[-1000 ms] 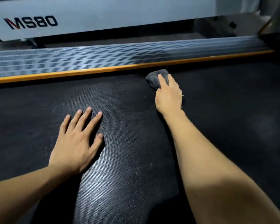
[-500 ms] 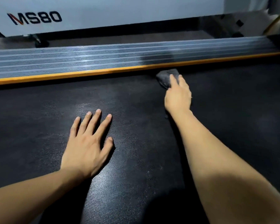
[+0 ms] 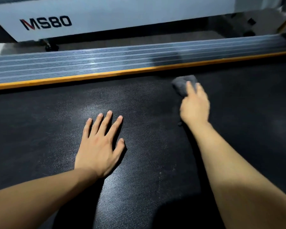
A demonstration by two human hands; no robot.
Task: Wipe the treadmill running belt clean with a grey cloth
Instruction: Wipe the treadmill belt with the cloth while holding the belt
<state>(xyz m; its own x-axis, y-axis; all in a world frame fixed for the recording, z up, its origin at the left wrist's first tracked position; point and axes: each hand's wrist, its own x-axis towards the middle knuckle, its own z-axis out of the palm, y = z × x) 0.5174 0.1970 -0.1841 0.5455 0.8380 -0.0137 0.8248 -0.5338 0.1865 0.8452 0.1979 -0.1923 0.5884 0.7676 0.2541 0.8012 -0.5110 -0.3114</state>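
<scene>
From the head camera, the one view here, the grey cloth (image 3: 184, 84) lies bunched on the black running belt (image 3: 147, 154), close to the far edge just short of the orange trim strip (image 3: 106, 74). The right hand (image 3: 194, 104) lies on top of it, palm down, with the fingers (image 3: 191, 85) stretched forward across the wad and pressing it onto the belt; only the far part of the cloth shows beyond them. The fingers look straight rather than curled, though slight blur leaves it unclear whether the thumb tucks around the cloth. The pressure seems meant to keep the cloth flat against the textured belt so it drags dirt along.

The right arm reaches far forward and is nearly straight, which suits wiping along the far margin of the belt. The left hand (image 3: 100, 146) lies flat on the belt nearer the person, fingers spread and straight, holding nothing. It probably serves as a prop for the body's weight while leaning, and perhaps steadies the belt against sliding.

Beyond the trim runs a ribbed grey side rail (image 3: 89, 62), and behind that a white panel marked MS80 (image 3: 45, 23). Faint pale specks dot the belt between the arms, so wiping appears unfinished.
</scene>
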